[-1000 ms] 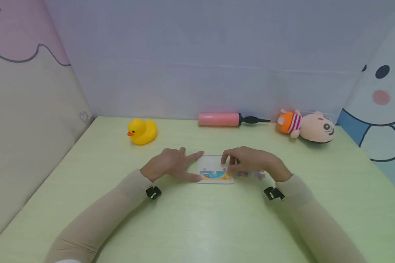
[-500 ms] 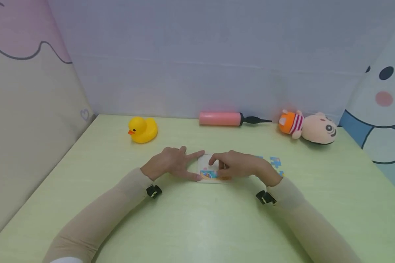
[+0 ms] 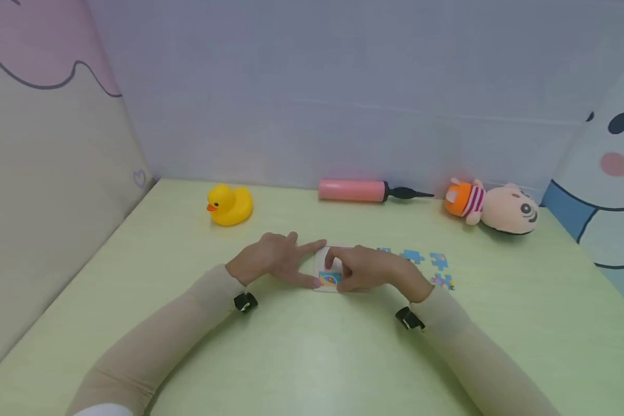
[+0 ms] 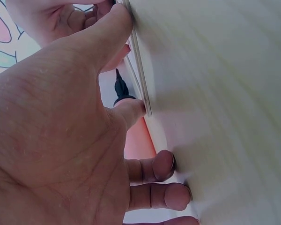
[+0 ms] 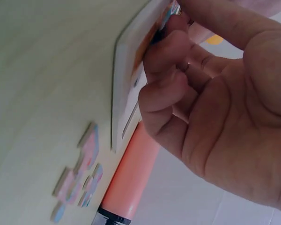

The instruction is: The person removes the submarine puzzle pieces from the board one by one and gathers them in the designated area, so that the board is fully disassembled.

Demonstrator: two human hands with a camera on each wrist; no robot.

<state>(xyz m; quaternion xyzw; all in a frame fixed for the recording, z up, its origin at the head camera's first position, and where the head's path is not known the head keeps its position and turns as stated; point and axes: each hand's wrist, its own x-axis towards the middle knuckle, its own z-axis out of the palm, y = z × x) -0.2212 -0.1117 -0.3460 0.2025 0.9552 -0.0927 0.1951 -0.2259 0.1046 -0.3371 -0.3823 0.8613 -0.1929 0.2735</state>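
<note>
A white-framed jigsaw puzzle board (image 3: 319, 290) lies flat on the table, with a blue and yellow picture along its near part. My left hand (image 3: 273, 257) is spread at the board's left side, thumb and index finger touching the edge. Over the board is my right hand (image 3: 366, 267), its fingers curled and covering the right part. Near its fingertips, the right wrist view shows a bit of a blue puzzle piece (image 5: 175, 8), mostly hidden by the fingers. Loose puzzle pieces (image 3: 439, 260) lie to the right of the board, some partly behind the right hand.
Along the back of the table (image 3: 291, 352) are a yellow rubber duck (image 3: 231, 205), a pink hand pump (image 3: 351, 190) with a black nozzle, and a plush toy (image 3: 504, 209). Walls with cartoon drawings stand on both sides.
My right hand has moved left, from the board's right edge to over its middle. Loose pieces that it covered now show. The left hand stays in place at the board's left side.
</note>
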